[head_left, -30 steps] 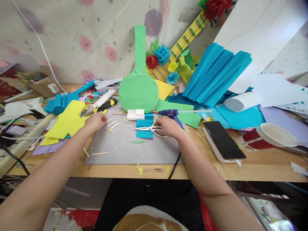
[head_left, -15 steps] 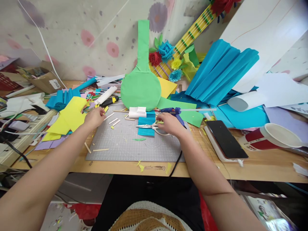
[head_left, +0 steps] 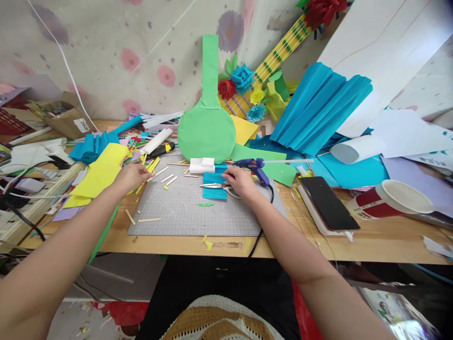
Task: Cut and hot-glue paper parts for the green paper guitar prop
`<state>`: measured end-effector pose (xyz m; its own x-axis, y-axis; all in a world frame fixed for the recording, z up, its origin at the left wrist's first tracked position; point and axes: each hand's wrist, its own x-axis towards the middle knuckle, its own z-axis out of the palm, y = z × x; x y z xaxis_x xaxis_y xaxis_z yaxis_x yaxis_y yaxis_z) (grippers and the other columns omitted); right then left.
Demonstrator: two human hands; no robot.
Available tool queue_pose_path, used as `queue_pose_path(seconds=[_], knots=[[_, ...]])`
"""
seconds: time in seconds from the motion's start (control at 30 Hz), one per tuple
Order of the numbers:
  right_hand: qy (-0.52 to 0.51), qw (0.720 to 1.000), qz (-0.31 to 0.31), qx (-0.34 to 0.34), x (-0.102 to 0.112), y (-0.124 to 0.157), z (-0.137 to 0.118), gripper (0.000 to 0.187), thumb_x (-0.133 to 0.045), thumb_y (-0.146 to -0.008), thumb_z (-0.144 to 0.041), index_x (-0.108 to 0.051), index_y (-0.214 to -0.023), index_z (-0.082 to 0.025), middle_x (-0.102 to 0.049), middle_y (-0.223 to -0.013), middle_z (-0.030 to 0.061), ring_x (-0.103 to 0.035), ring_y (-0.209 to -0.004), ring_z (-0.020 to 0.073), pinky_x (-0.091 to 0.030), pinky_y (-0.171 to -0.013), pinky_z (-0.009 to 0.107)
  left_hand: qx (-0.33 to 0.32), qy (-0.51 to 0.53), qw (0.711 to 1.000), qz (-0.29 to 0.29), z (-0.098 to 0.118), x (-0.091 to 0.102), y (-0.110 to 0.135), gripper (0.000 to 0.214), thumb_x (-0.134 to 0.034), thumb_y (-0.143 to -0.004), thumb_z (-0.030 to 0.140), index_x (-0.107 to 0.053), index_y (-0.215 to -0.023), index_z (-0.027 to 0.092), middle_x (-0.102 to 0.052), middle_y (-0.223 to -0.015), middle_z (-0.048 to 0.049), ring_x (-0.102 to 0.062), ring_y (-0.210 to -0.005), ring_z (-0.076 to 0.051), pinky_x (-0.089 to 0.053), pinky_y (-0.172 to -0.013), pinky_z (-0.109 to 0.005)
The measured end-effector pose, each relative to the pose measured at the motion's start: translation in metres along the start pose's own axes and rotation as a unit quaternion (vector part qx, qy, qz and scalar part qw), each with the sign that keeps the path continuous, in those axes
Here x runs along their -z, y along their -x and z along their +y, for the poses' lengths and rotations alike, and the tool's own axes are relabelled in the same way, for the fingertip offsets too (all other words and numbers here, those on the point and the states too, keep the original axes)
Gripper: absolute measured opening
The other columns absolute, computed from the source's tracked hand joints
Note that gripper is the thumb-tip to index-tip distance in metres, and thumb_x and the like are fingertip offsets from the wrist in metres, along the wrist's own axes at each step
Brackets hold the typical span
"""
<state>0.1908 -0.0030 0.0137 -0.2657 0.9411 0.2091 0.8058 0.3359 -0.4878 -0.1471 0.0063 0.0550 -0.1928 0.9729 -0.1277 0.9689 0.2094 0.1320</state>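
Note:
My left hand [head_left: 133,177] is over the left part of the grey cutting mat [head_left: 177,222]. Its fingers are pinched at the near end of a thin white strip [head_left: 158,173]; whether they grip it is unclear. Just right of it lie two short white strips [head_left: 171,181]. My right hand [head_left: 241,182] rests above the scissors [head_left: 212,185], its thumb and fingers drawn together; what they hold is hidden. Beneath the scissors is a piece of blue crepe paper [head_left: 214,194]. A folded white paper [head_left: 202,165] sits behind it, and a blue glue gun [head_left: 258,171] lies beyond my right hand.
A green guitar-shaped cutout [head_left: 207,132] leans behind the mat. Yellow paper [head_left: 101,172] lies at left. Pleated blue paper [head_left: 318,111], a phone [head_left: 331,204] and a paper cup [head_left: 392,200] are at right. A green strip [head_left: 104,233] hangs over the front edge.
My right hand has shifted left across the scissors, which stay put. My left hand has lowered slightly, its fingertips now by the white strip's end. A green strip shows beneath my left forearm.

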Motion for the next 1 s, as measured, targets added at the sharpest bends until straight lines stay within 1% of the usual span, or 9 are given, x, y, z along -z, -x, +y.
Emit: queue_pose_path(seconds=[0.1,0.27,0.4,0.47,0.57,0.63,0.77,0.87,1.0], knots=[[0.017,1.0,0.0,0.002,-0.002,0.0,-0.001,0.027,-0.04,-0.087,-0.032,-0.062,-0.083,-0.018,-0.065,-0.085,0.0023,-0.055,-0.078,0.0124,-0.035,-0.07,0.021,-0.001,-0.015,1.0,0.006,0.006,0.002,0.001,0.043,-0.042,-0.075,0.057,-0.059,-0.07,0.018,-0.059,-0.068,-0.003,-0.054,-0.069,-0.019,-0.034,-0.055,-0.026],[0.038,0.999,0.006,0.007,-0.004,0.001,-0.002,0.029,-0.037,-0.088,-0.033,-0.062,-0.085,-0.018,-0.065,-0.088,0.0036,-0.055,-0.081,0.0134,-0.035,-0.07,0.022,0.025,-0.043,0.999,-0.006,0.017,0.005,0.001,0.06,-0.023,-0.08,0.06,-0.06,-0.065,0.015,-0.06,-0.079,-0.0105,-0.055,-0.08,-0.025,-0.041,-0.066,-0.032],[0.06,0.998,0.004,0.005,-0.006,0.001,-0.001,0.029,-0.037,-0.088,-0.033,-0.062,-0.086,-0.018,-0.064,-0.088,0.0042,-0.055,-0.083,0.0146,-0.035,-0.071,0.023,0.048,-0.038,0.998,0.001,0.02,0.004,0.001,0.07,-0.011,-0.081,0.061,-0.061,-0.075,0.013,-0.06,-0.094,-0.0169,-0.054,-0.093,-0.031,-0.042,-0.073,-0.039],[0.068,0.998,0.005,0.001,-0.006,0.001,-0.001,0.028,-0.038,-0.088,-0.032,-0.062,-0.087,-0.018,-0.064,-0.088,0.0044,-0.055,-0.083,0.015,-0.036,-0.072,0.023,0.044,-0.032,0.998,0.006,0.02,0.002,0.002,0.064,-0.015,-0.082,0.058,-0.061,-0.079,0.013,-0.06,-0.098,-0.0168,-0.054,-0.095,-0.032,-0.042,-0.072,-0.04],[0.075,0.997,0.007,0.0,-0.006,0.002,-0.002,0.027,-0.038,-0.087,-0.031,-0.062,-0.086,-0.018,-0.064,-0.089,0.005,-0.055,-0.084,0.0156,-0.036,-0.072,0.024,0.018,-0.016,1.0,0.012,0.021,-0.002,0.002,0.04,-0.037,-0.079,0.049,-0.06,-0.086,0.017,-0.063,-0.099,-0.011,-0.056,-0.092,-0.029,-0.043,-0.069,-0.037],[0.072,0.997,0.011,0.005,-0.007,0.002,-0.003,0.025,-0.04,-0.087,-0.03,-0.062,-0.086,-0.017,-0.064,-0.09,0.0052,-0.055,-0.085,0.0158,-0.036,-0.072,0.024,0.003,-0.007,1.0,0.026,0.022,-0.007,0.0,0.032,-0.045,-0.076,0.044,-0.059,-0.091,0.019,-0.063,-0.1,-0.0084,-0.057,-0.091,-0.027,-0.043,-0.069,-0.035],[0.051,0.998,0.027,0.013,-0.01,0.002,0.0,0.021,-0.043,-0.085,-0.026,-0.062,-0.088,-0.018,-0.064,-0.091,0.0054,-0.055,-0.085,0.0165,-0.037,-0.073,0.025,-0.03,-0.035,0.997,0.057,0.027,-0.019,-0.009,0.027,-0.048,-0.075,0.037,-0.062,-0.09,0.019,-0.062,-0.104,-0.0111,-0.057,-0.096,-0.028,-0.044,-0.074,-0.034],[0.04,0.998,0.035,0.015,-0.012,0.001,0.002,0.019,-0.045,-0.083,-0.024,-0.062,-0.088,-0.018,-0.064,-0.089,0.0056,-0.055,-0.083,0.0171,-0.038,-0.071,0.026,-0.014,-0.048,0.997,0.053,0.03,-0.025,-0.015,0.022,-0.048,-0.075,0.03,-0.064,-0.087,0.019,-0.063,-0.102,-0.011,-0.057,-0.095,-0.028,-0.044,-0.075,-0.035],[0.037,0.998,0.036,0.021,-0.01,0.002,0.002,0.017,-0.046,-0.082,-0.024,-0.062,-0.085,-0.018,-0.064,-0.088,0.0057,-0.055,-0.082,0.0175,-0.038,-0.07,0.027,-0.009,-0.035,0.997,0.065,0.031,-0.028,-0.017,0.021,-0.05,-0.074,0.027,-0.063,-0.088,0.019,-0.064,-0.098,-0.0114,-0.058,-0.094,-0.029,-0.045,-0.075,-0.035]])
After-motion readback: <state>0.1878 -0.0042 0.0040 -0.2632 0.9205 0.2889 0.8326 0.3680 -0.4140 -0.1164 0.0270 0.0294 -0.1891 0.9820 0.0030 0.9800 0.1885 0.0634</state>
